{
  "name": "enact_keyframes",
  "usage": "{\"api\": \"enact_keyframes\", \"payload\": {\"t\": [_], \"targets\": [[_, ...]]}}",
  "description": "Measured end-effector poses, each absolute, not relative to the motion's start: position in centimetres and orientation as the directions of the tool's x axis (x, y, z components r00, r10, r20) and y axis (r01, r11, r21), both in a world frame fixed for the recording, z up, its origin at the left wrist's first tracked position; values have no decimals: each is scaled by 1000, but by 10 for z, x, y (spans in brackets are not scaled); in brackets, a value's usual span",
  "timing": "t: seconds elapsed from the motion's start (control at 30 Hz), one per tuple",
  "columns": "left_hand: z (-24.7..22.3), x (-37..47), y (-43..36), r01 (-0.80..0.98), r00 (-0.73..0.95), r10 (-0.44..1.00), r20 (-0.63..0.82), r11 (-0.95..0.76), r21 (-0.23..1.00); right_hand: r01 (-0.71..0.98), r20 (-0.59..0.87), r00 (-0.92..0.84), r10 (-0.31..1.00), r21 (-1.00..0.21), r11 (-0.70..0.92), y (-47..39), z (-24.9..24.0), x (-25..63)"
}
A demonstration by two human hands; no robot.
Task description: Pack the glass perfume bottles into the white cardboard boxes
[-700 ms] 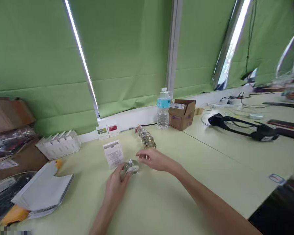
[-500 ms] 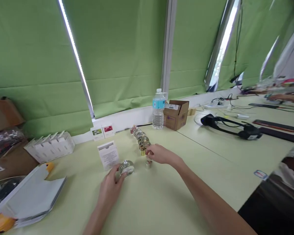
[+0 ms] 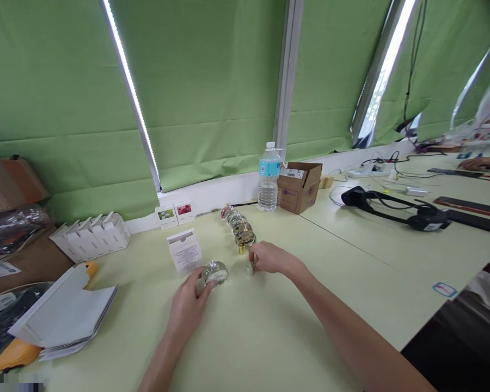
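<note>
My left hand is closed round the left side of a round, flattened clear glass bottle, which looks like a perfume bottle with a small nozzle on top. It rests on the table. My right hand has its fingers bent in a pinch at a small silvery cap standing to the right of the bottle; part of the contact is hidden. Just behind the right fingers, a row of similar round glass bottles runs back toward the wall, with a gold cap at its near end.
A white carton stands behind the left hand. Two small picture boxes, a water bottle and a cardboard box line the wall. White boxes and folded white card lie left; a black headset lies right.
My right fingers have come down from above the small cap to its side. The left hand stays on the glass bottle. The whole view has shifted slightly.
</note>
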State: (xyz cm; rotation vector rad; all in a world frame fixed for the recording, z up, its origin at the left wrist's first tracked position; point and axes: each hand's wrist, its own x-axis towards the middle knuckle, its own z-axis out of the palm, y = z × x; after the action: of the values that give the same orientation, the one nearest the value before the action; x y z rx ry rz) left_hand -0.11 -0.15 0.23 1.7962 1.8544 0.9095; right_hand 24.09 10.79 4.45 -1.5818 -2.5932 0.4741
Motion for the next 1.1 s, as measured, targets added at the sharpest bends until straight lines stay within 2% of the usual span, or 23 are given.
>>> {"api": "enact_keyframes", "payload": {"t": [0.2,0.4,0.53,0.7,0.93,1.1], "targets": [[2,-2,-1,721,-82,982,168,-57,691,840,-41,-477,878,-313,442,109,44,241],[1,-1,-1,718,-83,979,185,-70,692,777,138,-486,863,-384,499,101,61,233],[1,-1,-1,721,-86,978,188,-69,689,596,331,-520,788,-521,611,88,65,213],[2,-1,0,708,-91,980,179,-63,703,417,522,-554,648,-500,759,71,60,188],[3,-1,0,713,-71,977,199,-90,695,336,589,-469,659,-571,749,57,54,170],[3,-1,-1,706,-73,972,221,-106,700,365,601,-496,627,-510,779,58,52,166]]}}
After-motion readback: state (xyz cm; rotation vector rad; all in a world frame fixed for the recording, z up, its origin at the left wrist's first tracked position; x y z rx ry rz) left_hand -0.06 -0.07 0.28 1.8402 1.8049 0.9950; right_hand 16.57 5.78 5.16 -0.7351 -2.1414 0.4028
